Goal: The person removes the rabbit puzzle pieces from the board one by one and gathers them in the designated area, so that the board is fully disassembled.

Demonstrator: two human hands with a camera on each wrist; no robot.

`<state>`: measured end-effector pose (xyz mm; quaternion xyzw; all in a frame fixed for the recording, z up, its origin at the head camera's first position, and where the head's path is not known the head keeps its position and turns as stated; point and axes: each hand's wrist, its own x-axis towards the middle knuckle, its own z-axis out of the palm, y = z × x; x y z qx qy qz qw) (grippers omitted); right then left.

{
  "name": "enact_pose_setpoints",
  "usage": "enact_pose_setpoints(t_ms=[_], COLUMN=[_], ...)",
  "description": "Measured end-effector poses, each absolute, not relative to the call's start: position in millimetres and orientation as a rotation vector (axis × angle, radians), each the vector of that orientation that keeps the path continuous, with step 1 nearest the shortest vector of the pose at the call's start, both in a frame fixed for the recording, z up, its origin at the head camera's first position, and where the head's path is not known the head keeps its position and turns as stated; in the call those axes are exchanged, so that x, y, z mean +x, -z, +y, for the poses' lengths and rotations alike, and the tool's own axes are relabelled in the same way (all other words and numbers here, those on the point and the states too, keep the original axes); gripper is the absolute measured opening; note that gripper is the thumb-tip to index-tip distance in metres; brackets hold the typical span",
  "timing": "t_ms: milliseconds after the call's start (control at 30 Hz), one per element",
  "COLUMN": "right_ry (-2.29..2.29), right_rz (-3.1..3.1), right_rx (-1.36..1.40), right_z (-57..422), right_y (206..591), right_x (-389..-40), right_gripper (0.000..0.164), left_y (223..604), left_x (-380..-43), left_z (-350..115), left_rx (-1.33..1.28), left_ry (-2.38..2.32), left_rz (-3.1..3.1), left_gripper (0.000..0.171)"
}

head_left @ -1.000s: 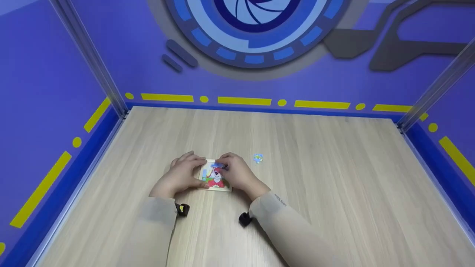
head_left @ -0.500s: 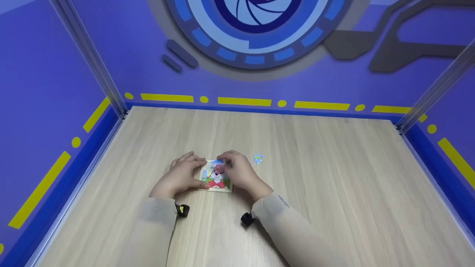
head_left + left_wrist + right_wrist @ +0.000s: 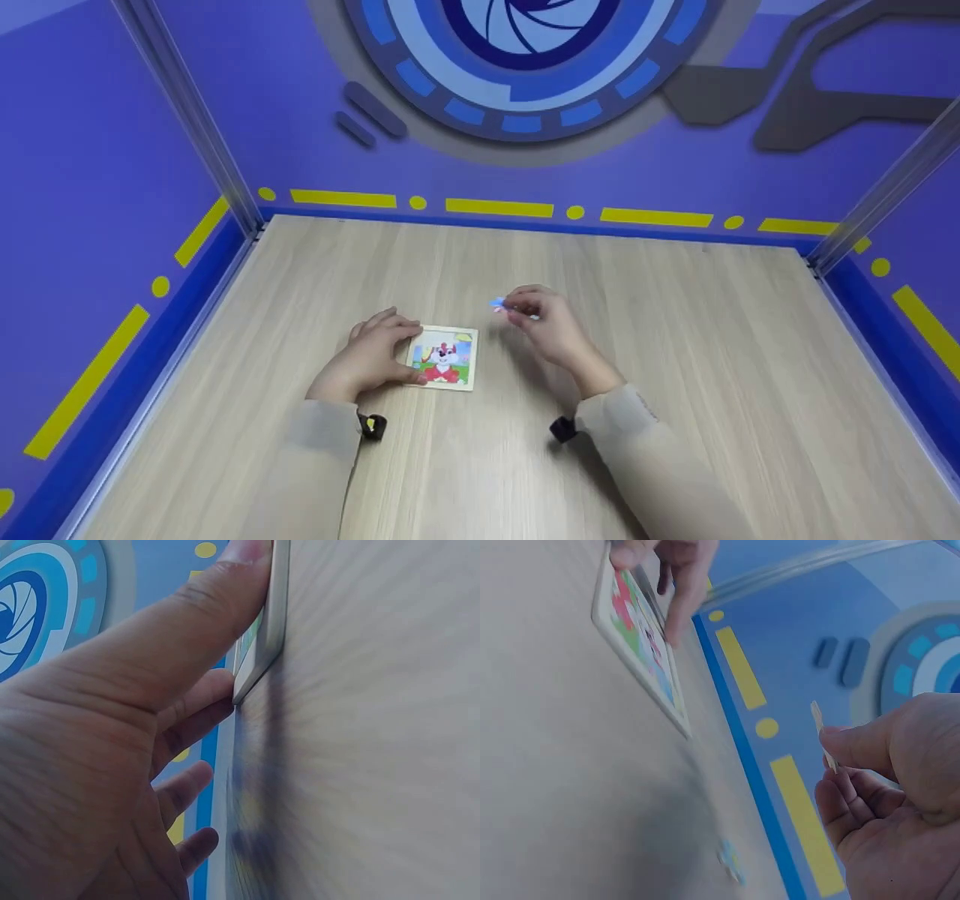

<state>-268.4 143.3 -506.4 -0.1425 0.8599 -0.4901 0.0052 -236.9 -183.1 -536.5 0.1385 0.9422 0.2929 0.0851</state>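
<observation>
A small square jigsaw puzzle board with a pale wooden border lies on the table, showing a red-and-white cartoon animal. Along its left side my left hand holds it, thumb at the near edge and a fingertip at the far edge. A pale patch shows at the top of the picture. Right of the board, my right hand pinches a thin blue and pink puzzle piece between thumb and fingers, raised above the table. In the right wrist view the held piece is seen nearly edge-on.
A loose blue puzzle piece lies on the table under my right hand, mostly hidden in the head view. The wooden tabletop is bordered by blue printed walls at the back and sides.
My right hand has moved from the board's top right to the right, carrying a puzzle piece off it and uncovering the pale patch. The left hand keeps its hold on the board.
</observation>
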Motion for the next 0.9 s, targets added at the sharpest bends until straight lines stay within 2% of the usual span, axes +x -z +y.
enact_pose_setpoints(t_ms=[300,533,900], right_ry=[1.515,1.453,1.35], right_rz=[2.762,2.794,2.816], right_rx=[-0.334,-0.28,-0.25], right_z=[189,205,226], right_y=[504,512,530], right_x=[-269,-272,-282], right_gripper=[0.022,0.026,0.022], left_y=[534,535,537], left_x=[-238,-238,-237], left_z=[-183,-183,-182], left_rx=[0.383,0.388,0.394], left_ry=[-0.865,-0.887,-0.895], left_rz=[2.8,2.795,2.789], left_gripper=[0.09,0.09,0.09])
